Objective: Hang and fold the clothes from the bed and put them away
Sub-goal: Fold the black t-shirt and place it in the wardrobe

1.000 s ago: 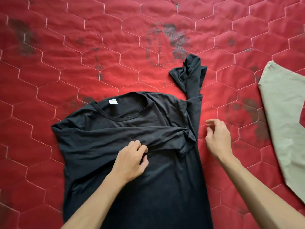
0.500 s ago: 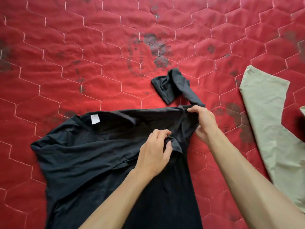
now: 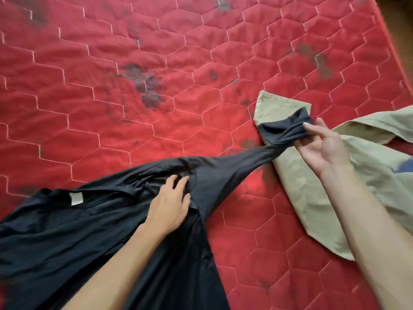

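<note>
1. The left hand (image 3: 169, 204) lies palm down. Its fingers (image 3: 173, 182) are straight and a little spread, and they press on the black shirt (image 3: 89, 238).
2. The left forearm (image 3: 111, 271) is bare. It enters from the bottom edge and points up and to the right.
3. The right hand (image 3: 324, 151) is stretched farther out, with the palm turned to the left. It pinches the end of the sleeve (image 3: 288, 128) between the thumb and the fingertips (image 3: 309, 128).
4. The right forearm (image 3: 371, 231) is bare and enters from the lower right corner.
5. The two hands are well apart.
</note>
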Demonstrator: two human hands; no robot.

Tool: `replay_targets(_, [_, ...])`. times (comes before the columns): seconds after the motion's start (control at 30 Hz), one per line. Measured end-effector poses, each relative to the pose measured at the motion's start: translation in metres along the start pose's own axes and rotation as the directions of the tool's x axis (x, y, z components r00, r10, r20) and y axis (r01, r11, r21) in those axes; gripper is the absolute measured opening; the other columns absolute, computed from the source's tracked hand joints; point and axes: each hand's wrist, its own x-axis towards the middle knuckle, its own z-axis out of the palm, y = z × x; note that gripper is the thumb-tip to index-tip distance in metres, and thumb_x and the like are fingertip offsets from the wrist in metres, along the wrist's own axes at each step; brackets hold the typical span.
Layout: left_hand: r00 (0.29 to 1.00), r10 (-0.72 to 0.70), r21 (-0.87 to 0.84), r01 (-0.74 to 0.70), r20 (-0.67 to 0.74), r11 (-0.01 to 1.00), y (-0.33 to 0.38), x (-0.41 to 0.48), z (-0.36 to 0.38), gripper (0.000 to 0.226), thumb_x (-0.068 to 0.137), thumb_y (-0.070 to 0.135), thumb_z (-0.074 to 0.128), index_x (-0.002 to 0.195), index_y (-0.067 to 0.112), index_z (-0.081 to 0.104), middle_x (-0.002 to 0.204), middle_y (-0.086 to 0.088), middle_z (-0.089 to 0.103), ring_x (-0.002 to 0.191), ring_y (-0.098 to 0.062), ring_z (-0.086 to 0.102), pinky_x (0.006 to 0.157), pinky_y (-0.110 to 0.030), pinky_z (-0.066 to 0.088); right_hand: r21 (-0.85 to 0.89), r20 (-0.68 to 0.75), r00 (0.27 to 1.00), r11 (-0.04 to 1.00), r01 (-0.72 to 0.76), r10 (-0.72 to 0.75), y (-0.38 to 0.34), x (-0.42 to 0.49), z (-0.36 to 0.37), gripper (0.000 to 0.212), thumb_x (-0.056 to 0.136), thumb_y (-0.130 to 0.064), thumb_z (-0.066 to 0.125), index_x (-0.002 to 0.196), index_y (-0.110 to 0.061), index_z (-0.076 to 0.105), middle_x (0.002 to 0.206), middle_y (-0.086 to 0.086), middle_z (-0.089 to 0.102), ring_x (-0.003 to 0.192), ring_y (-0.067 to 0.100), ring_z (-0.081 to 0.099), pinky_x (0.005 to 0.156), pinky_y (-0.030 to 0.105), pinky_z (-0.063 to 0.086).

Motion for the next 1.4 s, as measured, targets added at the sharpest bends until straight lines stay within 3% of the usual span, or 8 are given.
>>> replay_targets(0.43, [0.992,-0.065,0.017,0.068,-0.111,0.998,0.02,0.023,-0.01,0.048,0.095,0.023,0.055,0.142,0.013,0.047,0.15,-0.015,0.036,0.127,-0.037,0.048,0.095,-0.051,0.049,-0.36,-0.237,0.829,0.838,0.41,-0.507,-0.071,-0.008,-0.053,0.037,0.08,0.016,0.057,0.099,-0.013,0.069,0.099,0.001,0.069,0.089,0.01,0.069,0.083,0.023,0.054])
replay_targets(0.6, [0.975,0.185,-0.069,-0.194,-0.124,0.979,0.078,0.016,-0.002,0.041,0.094,0.02,0.056,0.135,0.018,0.053,0.133,-0.004,0.05,0.116,-0.027,0.054,0.09,-0.043,0.052,-0.968,0.031,0.879,0.204,0.145,-0.477,-0.049,-0.009,-0.082,0.047,0.064,-0.023,0.048,0.099,-0.012,0.078,0.112,0.007,0.071,0.113,0.023,0.063,0.103,0.036,0.047])
replay_targets(0.8, [0.965,0.255,-0.083,-0.259,-0.06,0.962,0.121,0.032,0.014,0.044,0.096,0.016,0.051,0.139,0.023,0.049,0.132,0.004,0.052,0.113,-0.022,0.051,0.089,-0.042,0.05,-0.921,0.297,0.939,-0.311,0.234,-0.173,-0.035,0.004,-0.096,0.056,0.062,-0.009,0.049,0.114,-0.002,0.07,0.114,0.022,0.067,0.111,0.038,0.061,0.094,0.037,0.044])
replay_targets(0.93, [0.95,0.312,-0.021,-0.312,-0.01,0.95,0.141,0.046,0.029,0.045,0.096,0.015,0.051,0.14,0.026,0.048,0.135,0.006,0.05,0.116,-0.021,0.049,0.087,-0.043,0.051,-0.853,0.336,0.933,-0.461,0.243,-0.129,-0.037,0.031,-0.115,0.054,0.06,-0.013,0.046,0.108,-0.01,0.069,0.1,0.017,0.07,0.097,0.04,0.06,0.086,0.04,0.045])
replay_targets(1.03, [0.946,0.325,-0.014,-0.325,0.004,0.946,0.153,0.054,0.041,0.045,0.096,0.015,0.053,0.139,0.025,0.048,0.135,0.007,0.051,0.119,-0.021,0.048,0.089,-0.044,0.051,-0.884,0.354,0.913,-0.392,0.255,-0.205,-0.048,0.038,-0.119,0.029,0.074,-0.018,0.056,0.09,-0.004,0.076,0.102,0.011,0.072,0.1,0.033,0.062,0.092,0.035,0.046])
replay_targets(1.17, [0.925,0.377,-0.027,-0.379,-0.049,0.925,0.177,0.056,0.05,0.039,0.094,0.015,0.056,0.132,0.022,0.055,0.129,0.005,0.056,0.113,-0.022,0.052,0.083,-0.044,0.053,-0.976,0.128,0.973,0.15,0.157,-0.19,-0.08,0.027,-0.112,0.019,0.083,-0.013,0.065,0.079,0.005,0.07,0.076,0.003,0.063,0.069,0.008,0.056,0.068,0.024,0.049])
replay_targets(1.27, [0.875,0.465,-0.041,-0.474,-0.137,0.88,0.208,0.06,0.056,0.031,0.09,0.012,0.06,0.121,0.019,0.061,0.115,0.002,0.061,0.105,-0.024,0.057,0.07,-0.044,0.055,-0.959,-0.049,0.961,0.281,0.031,-0.273,-0.115,0.026,-0.12,0.019,0.08,-0.016,0.073,0.094,-0.004,0.067,0.082,0.003,0.063,0.07,0.012,0.059,0.061,0.024,0.048])
replay_targets(1.4, [0.831,0.545,-0.057,-0.553,-0.111,0.831,0.253,0.063,0.071,0.037,0.085,0.025,0.067,0.12,0.02,0.06,0.113,0.003,0.059,0.107,-0.02,0.056,0.072,-0.04,0.055,-0.869,-0.286,0.954,0.395,-0.299,0.093,-0.142,0.024,-0.128,0.029,0.089,0.006,0.054,0.066,-0.012,0.05,0.056,0.004,0.051,0.037,0.005,0.049,0.031,0.012,0.031])
